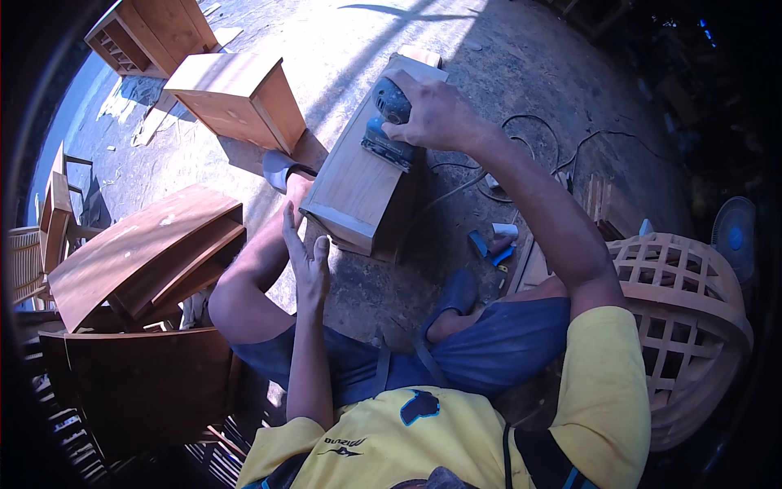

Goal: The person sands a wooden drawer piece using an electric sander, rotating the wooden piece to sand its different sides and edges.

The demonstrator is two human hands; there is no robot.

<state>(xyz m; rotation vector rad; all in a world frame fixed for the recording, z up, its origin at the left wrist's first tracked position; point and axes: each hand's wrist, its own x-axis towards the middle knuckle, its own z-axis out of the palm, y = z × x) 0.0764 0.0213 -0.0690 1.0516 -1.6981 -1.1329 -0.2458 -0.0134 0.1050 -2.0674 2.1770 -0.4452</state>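
A blue and black electric sander (386,147) rests on the upper face of a pale wooden cabinet (346,183) that stands on the floor in front of me. My right hand (440,110) is wrapped over the sander's body from the right. Off the cabinet's near left corner, my left hand (308,265) is raised with its fingers stretched and the thumb apart. Nothing is in it. The sander's underside is hidden against the wood.
A power cord (533,122) loops over the floor at right. Blue-handled tools (489,244) lie by my foot. A wooden lattice frame (676,285) stands at right, near a fan (735,236). Another cabinet (232,94) sits far left; brown furniture (147,244) crowds the near left.
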